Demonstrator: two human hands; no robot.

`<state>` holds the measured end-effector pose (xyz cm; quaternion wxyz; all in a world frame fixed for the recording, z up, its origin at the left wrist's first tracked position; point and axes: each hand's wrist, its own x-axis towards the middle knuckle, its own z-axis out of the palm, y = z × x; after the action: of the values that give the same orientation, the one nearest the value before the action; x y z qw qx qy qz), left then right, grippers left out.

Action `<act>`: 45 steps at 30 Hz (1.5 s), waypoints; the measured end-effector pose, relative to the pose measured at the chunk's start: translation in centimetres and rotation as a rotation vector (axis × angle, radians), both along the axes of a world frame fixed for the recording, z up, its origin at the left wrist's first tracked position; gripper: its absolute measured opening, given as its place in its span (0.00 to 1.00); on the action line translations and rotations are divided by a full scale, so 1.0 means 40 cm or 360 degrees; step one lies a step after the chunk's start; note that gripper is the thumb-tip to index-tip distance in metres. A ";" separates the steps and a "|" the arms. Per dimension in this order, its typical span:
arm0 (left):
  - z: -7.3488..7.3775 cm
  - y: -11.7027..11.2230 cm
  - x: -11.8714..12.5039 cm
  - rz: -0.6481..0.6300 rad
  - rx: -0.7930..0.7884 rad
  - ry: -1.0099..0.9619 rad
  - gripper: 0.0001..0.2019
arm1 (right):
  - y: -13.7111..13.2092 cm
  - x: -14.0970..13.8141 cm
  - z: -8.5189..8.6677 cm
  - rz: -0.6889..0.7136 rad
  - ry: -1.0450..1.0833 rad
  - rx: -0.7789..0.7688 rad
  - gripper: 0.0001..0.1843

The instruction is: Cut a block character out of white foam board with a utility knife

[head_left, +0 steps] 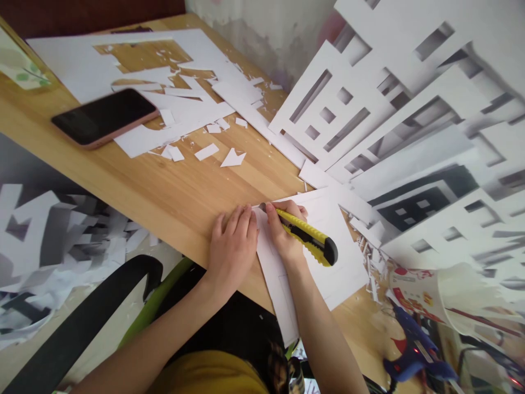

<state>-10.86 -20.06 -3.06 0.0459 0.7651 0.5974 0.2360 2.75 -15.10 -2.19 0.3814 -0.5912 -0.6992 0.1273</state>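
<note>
A yellow and black utility knife (307,232) is held in my right hand (287,232), its blade end at the top edge of a white foam board or card sheet (334,257). Faint lines are drawn on this sheet, and its lower strip hangs past the table edge. My left hand (233,246) lies flat with fingers stretched, over the sheet's left edge and the wooden table. The fingertips of both hands are close together. My right fingers partly hide the blade.
A phone (104,117) lies on a cut-out white sheet (74,65) among scraps. White panels with window openings (328,104) lean at right. A blue glue gun (420,350) and a paper bucket (418,293) stand lower right. Offcuts fill a heap (77,246) left, beside a black chair armrest (86,323).
</note>
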 end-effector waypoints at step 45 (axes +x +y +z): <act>-0.006 -0.027 0.048 0.0139 0.0036 0.0210 0.23 | -0.023 0.017 0.012 0.0110 -0.0113 0.0074 0.07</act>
<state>-8.95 -21.15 -3.30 -0.0127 0.7527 0.6292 0.1935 3.41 -16.01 -1.69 0.3653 -0.5619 -0.7350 0.1029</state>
